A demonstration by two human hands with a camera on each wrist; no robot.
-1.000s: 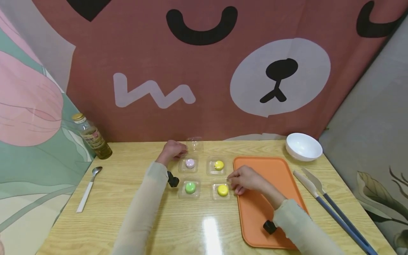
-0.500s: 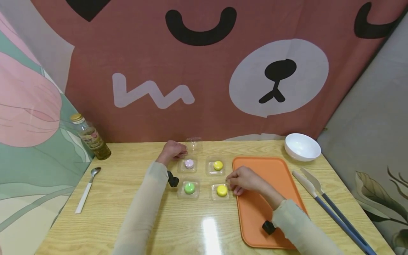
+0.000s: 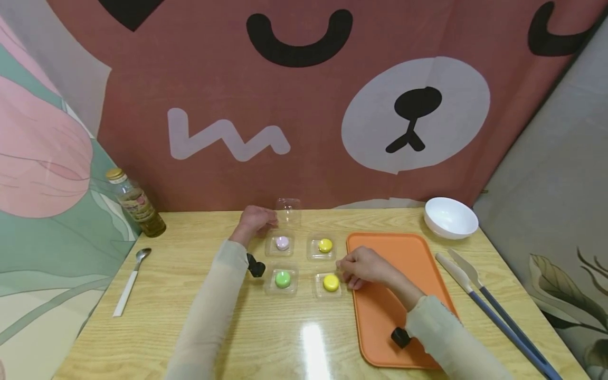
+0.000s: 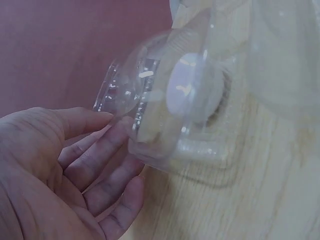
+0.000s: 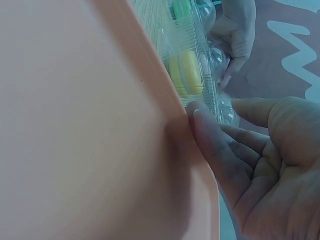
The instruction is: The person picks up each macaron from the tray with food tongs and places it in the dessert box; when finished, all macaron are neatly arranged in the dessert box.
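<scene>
My left hand (image 3: 258, 219) pinches the edge of a clear plastic lid (image 3: 288, 212), which stands raised behind the box with a lavender macaron (image 3: 282, 243). In the left wrist view, thumb and index finger meet at the rim of this lid (image 4: 150, 100), and the other fingers hang loosely curved below. My right hand (image 3: 364, 266) is loosely bent over the left rim of an orange tray (image 3: 394, 311), beside the clear box with the front yellow macaron (image 3: 331, 283). In the right wrist view its thumb and index finger are apart, close to the box's clear plastic (image 5: 210, 95).
A green macaron (image 3: 283, 279) and a second yellow macaron (image 3: 325, 245) sit in clear boxes. A white bowl (image 3: 451, 219) is at the back right, with blue-handled tongs (image 3: 505, 316) below it. A bottle (image 3: 140, 208) and a spoon (image 3: 128, 287) are at left.
The clear lid by my left hand has tipped up slightly higher, and that hand has shifted a little up and left. My right hand stays nearly still.
</scene>
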